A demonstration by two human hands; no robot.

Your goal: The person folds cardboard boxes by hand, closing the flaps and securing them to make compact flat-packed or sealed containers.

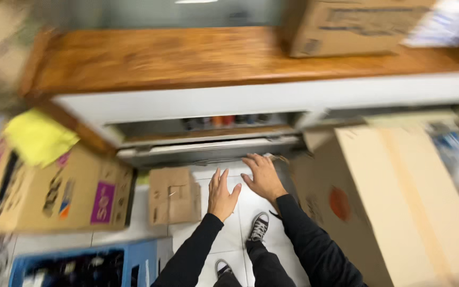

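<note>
Two hands reach forward and low, toward the long grey drawer front (208, 151) under the wooden counter (197, 58). The right hand (263, 178) lies with its fingers spread just at the lower lip of the drawer; if it touches it, I cannot tell because of blur. The left hand (221, 194) is flat, fingers close together, holding nothing, a little behind. The drawer seems slightly open, with small bottles (224, 121) showing in the gap above. Room is narrow: a big cardboard box (399, 207) stands close on the right, a printed carton (59, 194) and a small brown box (173, 195) on the left, so only a strip of white tiled floor (235, 234) stays free around the shoes.
</note>
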